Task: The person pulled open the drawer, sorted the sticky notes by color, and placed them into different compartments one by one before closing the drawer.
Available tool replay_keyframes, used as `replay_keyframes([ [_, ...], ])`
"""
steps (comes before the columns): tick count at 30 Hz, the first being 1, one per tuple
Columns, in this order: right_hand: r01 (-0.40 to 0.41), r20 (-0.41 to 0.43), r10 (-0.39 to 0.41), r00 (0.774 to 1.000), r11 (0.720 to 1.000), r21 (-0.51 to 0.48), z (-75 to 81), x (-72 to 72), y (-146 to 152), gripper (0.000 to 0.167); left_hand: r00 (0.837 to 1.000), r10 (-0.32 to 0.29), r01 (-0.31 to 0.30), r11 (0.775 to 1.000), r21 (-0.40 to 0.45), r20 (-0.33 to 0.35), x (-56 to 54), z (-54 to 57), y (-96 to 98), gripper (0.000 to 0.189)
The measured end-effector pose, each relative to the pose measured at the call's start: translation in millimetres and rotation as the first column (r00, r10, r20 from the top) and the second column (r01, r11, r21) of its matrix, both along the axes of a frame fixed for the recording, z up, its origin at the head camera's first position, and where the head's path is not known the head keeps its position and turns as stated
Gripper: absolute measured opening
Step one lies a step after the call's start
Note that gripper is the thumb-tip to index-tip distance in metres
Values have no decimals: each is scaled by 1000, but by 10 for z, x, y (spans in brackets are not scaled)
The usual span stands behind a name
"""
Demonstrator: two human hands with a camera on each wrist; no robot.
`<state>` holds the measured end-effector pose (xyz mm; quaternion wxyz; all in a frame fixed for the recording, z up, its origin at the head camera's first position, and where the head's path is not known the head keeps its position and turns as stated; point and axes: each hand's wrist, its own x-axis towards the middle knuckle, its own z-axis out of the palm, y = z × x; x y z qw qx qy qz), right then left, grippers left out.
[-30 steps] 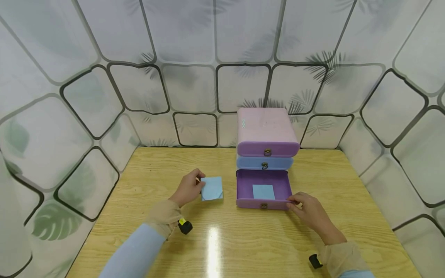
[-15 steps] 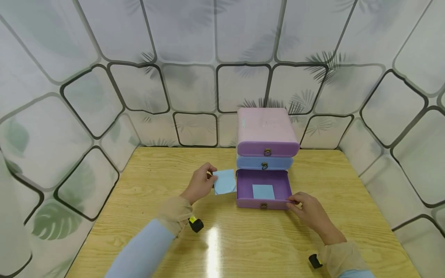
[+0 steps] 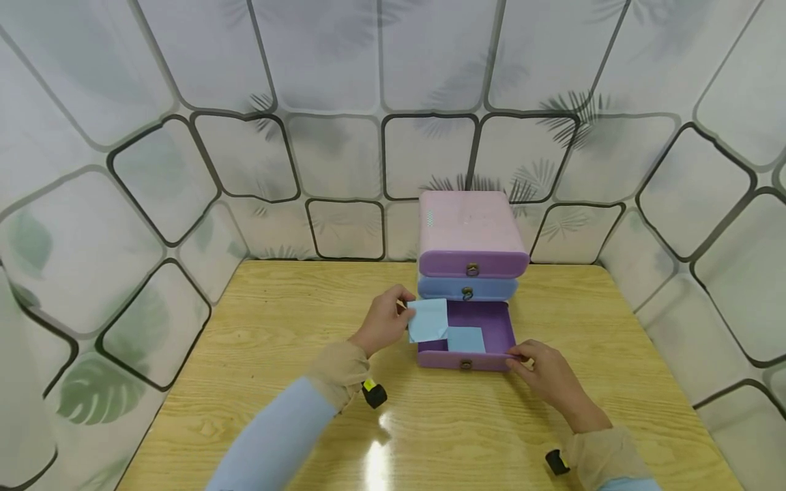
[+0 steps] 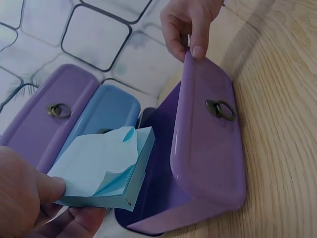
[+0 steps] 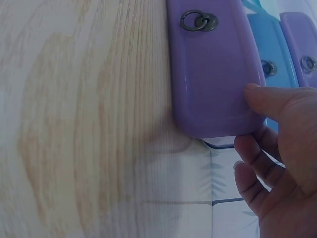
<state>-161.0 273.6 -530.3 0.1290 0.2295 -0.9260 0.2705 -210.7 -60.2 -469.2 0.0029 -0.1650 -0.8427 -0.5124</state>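
My left hand (image 3: 382,320) pinches a light-blue sticky note pad (image 4: 101,161) by its left edge, thumb on top and fingers beneath. Its top sheet has a curled, creased corner. In the head view the pad overlaps the left side of the pulled-out purple bottom drawer (image 3: 500,327). Inside that drawer lies another light-blue pad (image 3: 467,339), near the front. My right hand (image 3: 546,375) holds the drawer front's right corner, thumb on the face and fingers curled behind the edge, as the right wrist view (image 5: 292,144) shows.
The drawer belongs to a small cabinet with a pink top (image 3: 469,221). Above it sit a blue drawer (image 3: 442,288) and a purple top drawer (image 3: 442,263), both pushed in, with metal ring pulls. The wooden table (image 3: 295,286) meets a patterned backdrop behind the cabinet.
My left hand has carried the sticky note pad rightward from over the table to over the open drawer's left side. My right hand has stayed at the drawer's corner.
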Motion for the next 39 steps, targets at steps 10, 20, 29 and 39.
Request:
replay_keyframes([
  [10,6,4,-6,1000,1000,1,-3,5,3,10,999,-3,0,997,-76,-45,-54,-16,297,12],
  [20,16,9,-16,1000,1000,-2,-12,7,11,11,1000,-6,7,995,-102,15,-89,-90,530,12],
  [29,4,-9,-4,1000,1000,3,-39,-21,13,11,999,7,-13,992,-126,-44,-159,-203,614,12],
  [39,10,1,-10,1000,1000,5,-14,-4,11,10,1000,-14,11,985,-170,-19,-183,-287,713,13],
])
